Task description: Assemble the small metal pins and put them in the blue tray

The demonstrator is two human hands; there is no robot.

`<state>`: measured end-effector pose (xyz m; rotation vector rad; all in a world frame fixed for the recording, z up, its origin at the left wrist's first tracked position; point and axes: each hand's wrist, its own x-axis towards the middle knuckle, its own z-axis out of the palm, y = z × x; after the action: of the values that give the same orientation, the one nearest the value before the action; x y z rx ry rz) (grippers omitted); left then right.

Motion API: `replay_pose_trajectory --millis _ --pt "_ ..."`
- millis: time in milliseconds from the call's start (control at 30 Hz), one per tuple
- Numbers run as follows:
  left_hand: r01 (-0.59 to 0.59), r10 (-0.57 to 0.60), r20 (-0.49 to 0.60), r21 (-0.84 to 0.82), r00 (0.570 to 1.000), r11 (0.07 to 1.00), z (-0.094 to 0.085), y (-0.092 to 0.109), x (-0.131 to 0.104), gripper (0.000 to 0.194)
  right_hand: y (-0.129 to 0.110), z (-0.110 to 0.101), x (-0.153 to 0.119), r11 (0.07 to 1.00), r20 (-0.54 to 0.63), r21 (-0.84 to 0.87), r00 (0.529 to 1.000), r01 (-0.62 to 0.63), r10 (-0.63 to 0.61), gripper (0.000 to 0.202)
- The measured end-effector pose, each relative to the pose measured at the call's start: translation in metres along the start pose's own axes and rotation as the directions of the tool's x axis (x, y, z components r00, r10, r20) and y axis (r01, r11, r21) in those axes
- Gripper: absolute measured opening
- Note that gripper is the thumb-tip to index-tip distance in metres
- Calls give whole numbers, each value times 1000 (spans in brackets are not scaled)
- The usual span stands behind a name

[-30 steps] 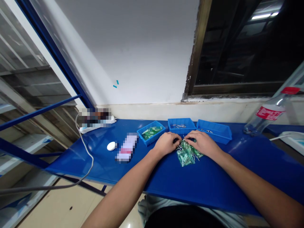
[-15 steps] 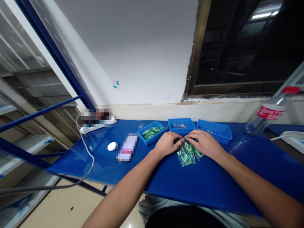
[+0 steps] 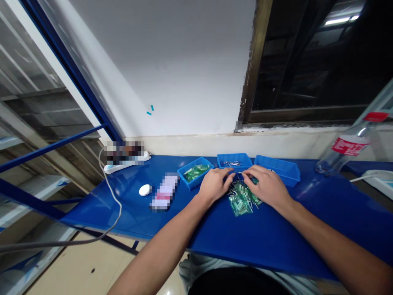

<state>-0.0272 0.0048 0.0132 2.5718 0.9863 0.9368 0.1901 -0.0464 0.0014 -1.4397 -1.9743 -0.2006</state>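
Note:
Over a pile on the blue table, my left hand (image 3: pixel 213 184) and my right hand (image 3: pixel 265 184) face each other with fingers pinched. A thin metal pin (image 3: pixel 238 172) spans the small gap between their fingertips, one end in each hand. Beneath them lie small clear-green plastic packets (image 3: pixel 241 205), with loose metal pins scattered among and behind them. My fingers and palms cover part of the pile. Just beyond the hands, the middle blue tray (image 3: pixel 220 158) holds several pins.
Green packets fill the left blue tray (image 3: pixel 188 186); the right blue tray (image 3: pixel 291 174) is partly hidden by my hand. A blurred phone-like object (image 3: pixel 166 191) and a white round object (image 3: pixel 144 190) lie left. A plastic bottle (image 3: pixel 350 143) stands right, and a cable (image 3: pixel 118 213) crosses the table's left end.
Both hands have shifted slightly away from me, and the pin between the fingertips is a little farther back. More of the loose pins in the pile now show. Trays and bottle are unchanged.

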Motion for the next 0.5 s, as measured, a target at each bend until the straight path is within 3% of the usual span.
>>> replay_pose_trajectory --millis 167,333,500 --pt "-20 26 19 -257 999 966 1 4 1 33 -6 3 -3 999 -18 -2 999 44 -44 18" --pt "103 -127 -15 -485 992 868 5 5 2 22 -10 4 -3 995 -1 35 996 95 -95 15" --pt "176 -244 2 -697 970 695 8 6 5 19 -13 4 -2 979 26 192 997 64 -70 15"
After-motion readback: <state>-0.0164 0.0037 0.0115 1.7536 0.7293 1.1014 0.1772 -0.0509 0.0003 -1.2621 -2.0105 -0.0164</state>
